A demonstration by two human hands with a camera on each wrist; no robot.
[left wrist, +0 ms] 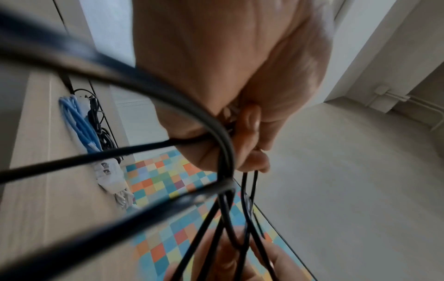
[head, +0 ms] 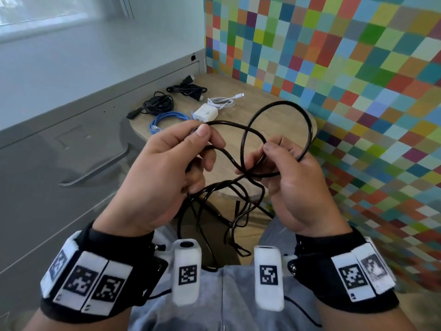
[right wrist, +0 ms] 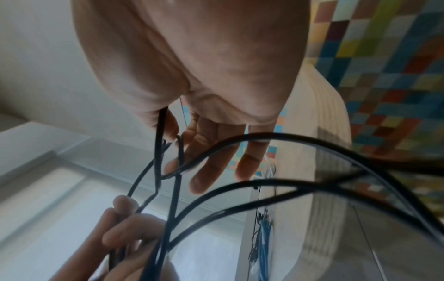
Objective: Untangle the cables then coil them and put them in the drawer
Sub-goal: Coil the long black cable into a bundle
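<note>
A long black cable (head: 281, 108) loops in the air above the near edge of a small wooden table (head: 262, 96), with tangled slack hanging down to my lap. My left hand (head: 198, 149) grips several strands of it, thumb pressed on top. My right hand (head: 260, 158) pinches a strand between thumb and forefinger; its other fingers are spread loosely. In the left wrist view the black cable (left wrist: 223, 144) passes under the curled fingers (left wrist: 250, 133). In the right wrist view the black cable (right wrist: 276, 182) arcs across the outstretched fingers (right wrist: 211, 167).
On the table lie two coiled black cables (head: 158, 103) (head: 188, 89), a coiled blue cable (head: 167, 119), and a white charger (head: 205, 112) with its white cord (head: 222, 101). A grey cabinet with a drawer handle (head: 95, 168) stands to the left. A multicoloured checkered wall (head: 346, 80) stands to the right.
</note>
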